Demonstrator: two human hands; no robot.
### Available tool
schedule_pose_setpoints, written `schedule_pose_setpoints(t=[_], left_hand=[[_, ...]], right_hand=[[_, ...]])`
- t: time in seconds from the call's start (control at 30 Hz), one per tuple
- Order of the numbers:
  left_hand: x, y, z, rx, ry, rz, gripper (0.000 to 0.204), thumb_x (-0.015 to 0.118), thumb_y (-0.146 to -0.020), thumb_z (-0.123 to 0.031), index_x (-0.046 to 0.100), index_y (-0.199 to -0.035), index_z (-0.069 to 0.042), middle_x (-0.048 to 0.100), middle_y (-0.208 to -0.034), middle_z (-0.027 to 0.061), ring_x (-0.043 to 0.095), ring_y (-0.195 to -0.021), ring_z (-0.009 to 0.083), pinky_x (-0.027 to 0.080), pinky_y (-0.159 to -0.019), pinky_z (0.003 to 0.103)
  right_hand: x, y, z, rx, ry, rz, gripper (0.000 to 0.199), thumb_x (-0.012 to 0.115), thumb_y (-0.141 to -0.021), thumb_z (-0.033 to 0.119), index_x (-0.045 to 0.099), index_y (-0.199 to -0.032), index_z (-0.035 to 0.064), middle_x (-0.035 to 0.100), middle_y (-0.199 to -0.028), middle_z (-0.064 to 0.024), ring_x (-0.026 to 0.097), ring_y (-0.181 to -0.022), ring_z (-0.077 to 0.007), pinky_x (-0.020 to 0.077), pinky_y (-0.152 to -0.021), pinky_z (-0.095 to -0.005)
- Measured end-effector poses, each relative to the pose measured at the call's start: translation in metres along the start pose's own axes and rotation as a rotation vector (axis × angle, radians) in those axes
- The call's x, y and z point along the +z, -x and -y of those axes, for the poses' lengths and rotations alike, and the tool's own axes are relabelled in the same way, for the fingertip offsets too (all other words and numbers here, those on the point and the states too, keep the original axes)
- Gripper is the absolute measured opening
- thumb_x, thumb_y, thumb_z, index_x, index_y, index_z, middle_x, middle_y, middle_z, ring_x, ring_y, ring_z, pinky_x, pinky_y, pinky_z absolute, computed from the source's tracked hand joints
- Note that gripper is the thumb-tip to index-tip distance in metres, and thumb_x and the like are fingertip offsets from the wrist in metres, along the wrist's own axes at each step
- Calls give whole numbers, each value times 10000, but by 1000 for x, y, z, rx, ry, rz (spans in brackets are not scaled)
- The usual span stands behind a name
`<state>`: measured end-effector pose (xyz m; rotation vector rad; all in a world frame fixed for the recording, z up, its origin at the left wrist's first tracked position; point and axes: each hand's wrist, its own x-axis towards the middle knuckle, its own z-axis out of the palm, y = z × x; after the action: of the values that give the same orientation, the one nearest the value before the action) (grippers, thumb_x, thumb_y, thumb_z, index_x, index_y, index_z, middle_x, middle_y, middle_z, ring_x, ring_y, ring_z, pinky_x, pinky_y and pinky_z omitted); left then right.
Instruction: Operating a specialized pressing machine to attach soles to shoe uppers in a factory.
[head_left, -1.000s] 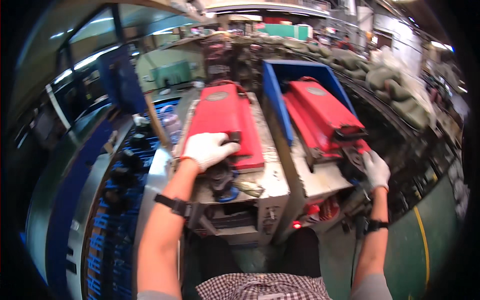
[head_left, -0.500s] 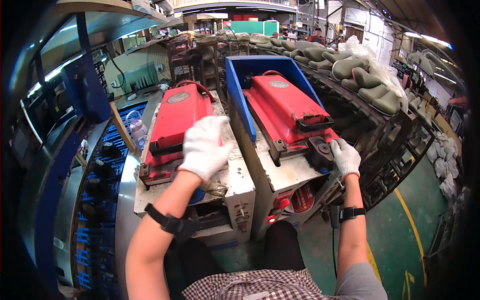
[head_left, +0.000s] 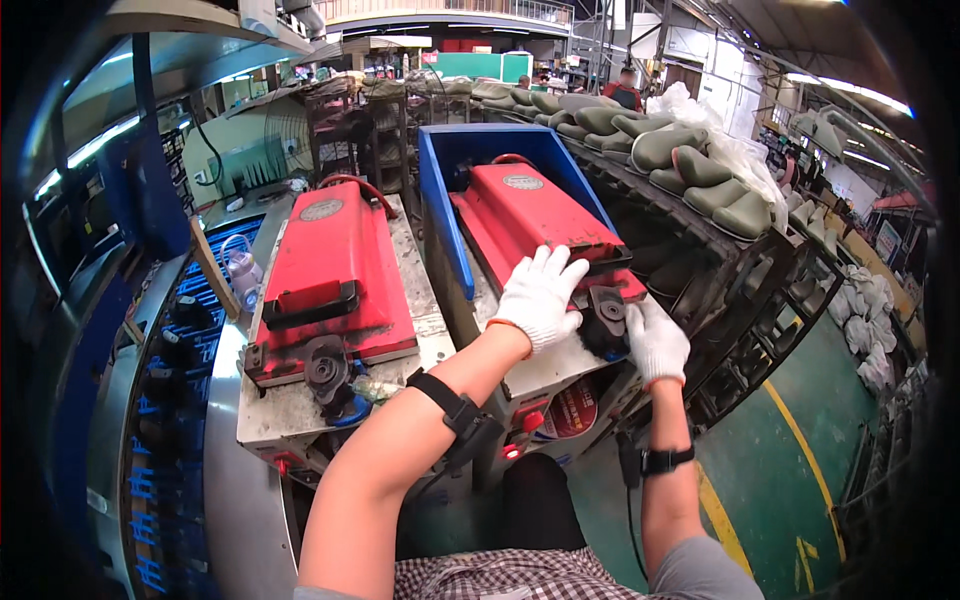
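Two red-lidded machines stand side by side before me. My left hand (head_left: pixel 540 298), in a white glove with fingers spread, lies over the front of the right machine's red lid (head_left: pixel 530 212), beside its black handle (head_left: pixel 597 262). Below that handle a black block with a round socket (head_left: pixel 606 314) sticks out from under the lid. Against the block's right side is my right hand (head_left: pixel 657 342), also gloved, its fingers curled; what they grip is hidden. A similar black block (head_left: pixel 326 370) juts from the left machine, under its red lid (head_left: pixel 335 255).
A blue guard (head_left: pixel 447 215) surrounds the right machine's lid on the left and back. Racks of olive-green clogs (head_left: pixel 668 147) run along the right. At left are a bench with blue racks (head_left: pixel 160 440) and a clear bottle (head_left: pixel 243 272). A person (head_left: pixel 624 92) stands far back.
My left hand has moved right, from above the left machine to the right machine's front. The right hand stays by the black block. The whole view has shifted slightly.
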<state>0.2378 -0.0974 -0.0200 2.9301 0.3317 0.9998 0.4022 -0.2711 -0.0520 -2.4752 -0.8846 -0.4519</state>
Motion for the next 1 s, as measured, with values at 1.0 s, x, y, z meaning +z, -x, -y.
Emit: schedule_pose_setpoints(t=[1.0], left_hand=[[-116,-149,74,18,-146,-571,384,570,-982,-290,666,-1214,0,657,-1298,303,654,-1198,453,514,-1049,504]], right_hand=[[89,-183,119,-527,166,694,1142,699,-790,652,312,-1657,19,483,-1568,-333,503,-1451,-415,408,-1199,-399]])
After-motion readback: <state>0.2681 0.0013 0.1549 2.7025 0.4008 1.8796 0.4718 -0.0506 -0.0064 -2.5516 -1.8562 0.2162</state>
